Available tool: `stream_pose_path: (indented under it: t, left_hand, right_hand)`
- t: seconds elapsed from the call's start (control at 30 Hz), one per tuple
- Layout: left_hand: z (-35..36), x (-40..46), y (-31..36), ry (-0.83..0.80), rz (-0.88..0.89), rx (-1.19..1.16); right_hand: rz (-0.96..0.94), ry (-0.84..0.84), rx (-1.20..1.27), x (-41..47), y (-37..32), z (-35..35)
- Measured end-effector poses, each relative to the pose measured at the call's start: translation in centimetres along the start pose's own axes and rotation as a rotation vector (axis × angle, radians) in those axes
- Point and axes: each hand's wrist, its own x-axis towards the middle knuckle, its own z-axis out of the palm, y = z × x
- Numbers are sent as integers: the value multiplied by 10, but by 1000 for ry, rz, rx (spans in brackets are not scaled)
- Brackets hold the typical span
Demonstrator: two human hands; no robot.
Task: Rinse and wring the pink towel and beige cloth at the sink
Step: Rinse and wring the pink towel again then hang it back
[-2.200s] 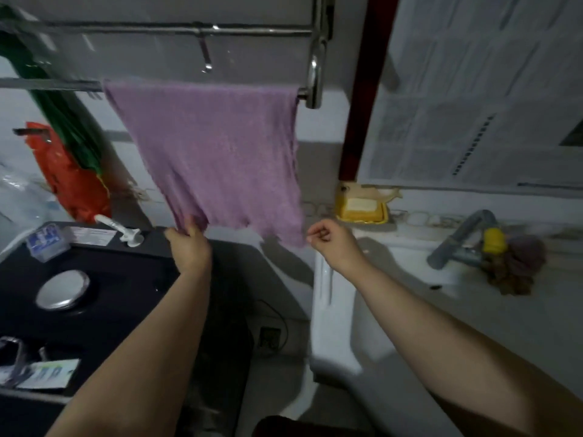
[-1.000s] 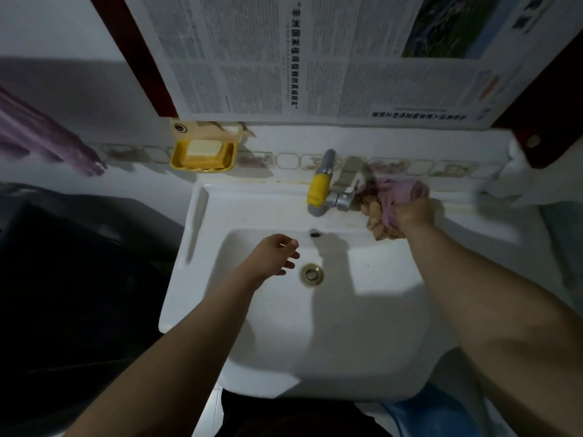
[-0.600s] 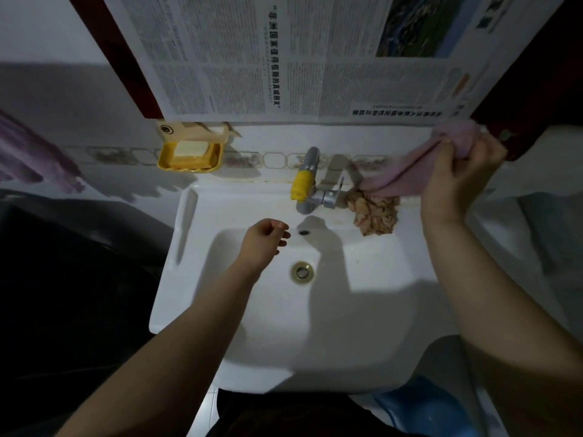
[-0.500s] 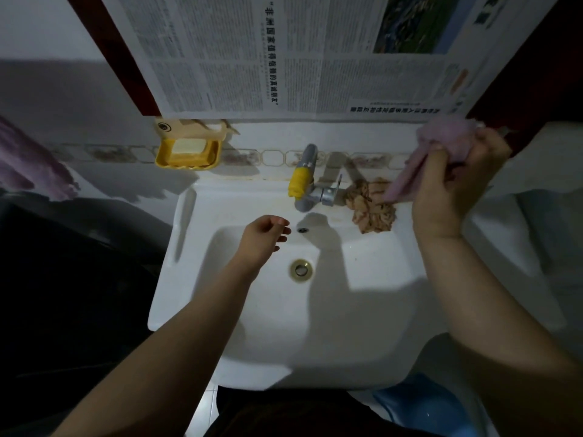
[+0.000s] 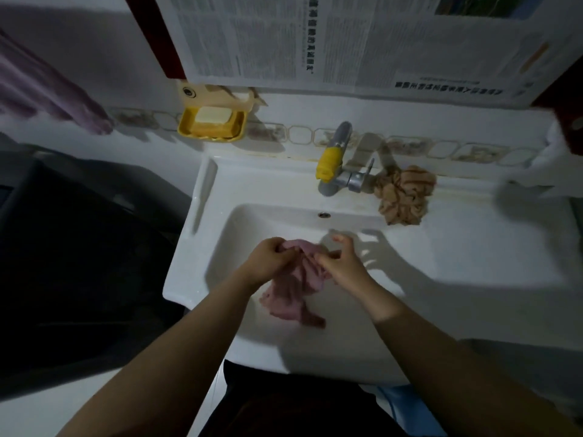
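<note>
Over the white sink [image 5: 457, 257] I hold the pink towel [image 5: 295, 291] between both hands. My left hand [image 5: 271, 260] grips its upper edge with curled fingers. My right hand [image 5: 342, 261] pinches the towel's other side, with the index finger lifted. The rest of the towel hangs crumpled down into the basin. The beige cloth [image 5: 402, 193] lies bunched on the sink's back ledge, just right of the faucet [image 5: 334, 162] with its yellow band. No water is seen running.
A yellow soap dish [image 5: 213, 124] with a soap bar hangs on the wall at the back left. Newspaper [image 5: 347, 42] covers the wall above. A purple towel [image 5: 50, 86] hangs at far left over a dark appliance [image 5: 63, 263].
My right hand lifted the pink towel off the ledge by the faucet and brought it down over the basin. My left hand moved in and took hold of it too.
</note>
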Motion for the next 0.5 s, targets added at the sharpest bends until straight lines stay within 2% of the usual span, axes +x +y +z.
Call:
stream_pose_path:
  t: [0.13, 0.2, 0.4, 0.5]
  left_hand:
    - [-11, -5, -12, 133, -46, -93]
    - [-17, -5, -12, 162, -53, -162]
    - [-36, -1, -9, 114, -58, -276]
    - [-37, 1, -5, 45, -32, -320]
  right_hand:
    - [66, -209, -547, 41, 29, 6]
    - [114, -293, -715, 58, 32, 12]
    - [261, -359, -876, 94, 22, 34]
    - [276, -330, -791, 102, 27, 33]
